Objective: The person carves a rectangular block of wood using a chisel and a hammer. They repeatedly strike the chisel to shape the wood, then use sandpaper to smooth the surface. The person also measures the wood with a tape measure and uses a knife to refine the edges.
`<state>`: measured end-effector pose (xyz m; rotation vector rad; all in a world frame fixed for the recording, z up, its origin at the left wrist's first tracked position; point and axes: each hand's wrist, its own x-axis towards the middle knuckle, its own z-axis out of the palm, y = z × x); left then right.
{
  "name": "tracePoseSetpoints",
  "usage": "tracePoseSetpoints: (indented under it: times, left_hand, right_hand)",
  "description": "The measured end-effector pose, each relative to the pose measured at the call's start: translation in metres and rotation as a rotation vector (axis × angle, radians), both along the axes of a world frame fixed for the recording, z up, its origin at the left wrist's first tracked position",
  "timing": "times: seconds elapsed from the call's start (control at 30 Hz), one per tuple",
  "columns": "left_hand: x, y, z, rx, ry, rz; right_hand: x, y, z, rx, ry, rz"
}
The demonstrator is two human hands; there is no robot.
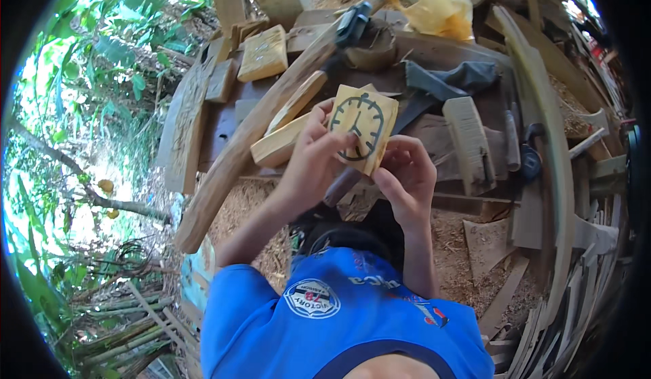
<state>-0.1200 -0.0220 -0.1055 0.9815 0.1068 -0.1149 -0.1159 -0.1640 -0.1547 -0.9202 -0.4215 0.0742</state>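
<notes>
A pale wooden block (361, 111) with a dark drawn clock face, having tick marks and hands, is held tilted up in front of me. My left hand (319, 148) grips its left side, thumb pressed on the drawn face. My right hand (407, 175) holds its lower right corner with fingers curled at the edge. Behind and below the block lie a long dark blade (413, 108) and a dark round handle (340, 188), partly hidden. A pale wooden piece (274, 145) lies just left of my left hand, and an upright-grained block (466, 142) lies to the right.
A cluttered wooden bench holds a long rough timber (230, 162), a dark tool (352, 26), grey cloth (451, 77), a yellow plastic bag (437, 9) and several offcuts (263, 50). A long curved plank (546, 148) runs along the right. Foliage and a branch (129, 203) stand left.
</notes>
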Motion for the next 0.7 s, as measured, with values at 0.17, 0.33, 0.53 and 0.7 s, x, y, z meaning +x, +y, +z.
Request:
tracePoseSetpoints:
  times: [0.17,0.33,0.53,0.7]
  left_hand:
    - [-0.029,-0.004,-0.021,0.113,-0.149,0.215]
    - [-0.032,0.004,-0.042,0.278,-0.354,0.261]
    - [-0.029,0.018,-0.022,-0.236,-0.252,0.069]
    - [-0.030,0.028,-0.039,-0.495,-0.318,0.042]
  right_hand:
    - [-0.009,0.006,0.011,-0.129,0.067,0.032]
    - [-0.013,0.016,0.021,-0.677,-0.519,-0.438]
    - [-0.029,0.042,0.012,-0.550,-0.723,-0.395]
    - [-0.041,0.055,0.005,-0.556,-0.718,-0.394]
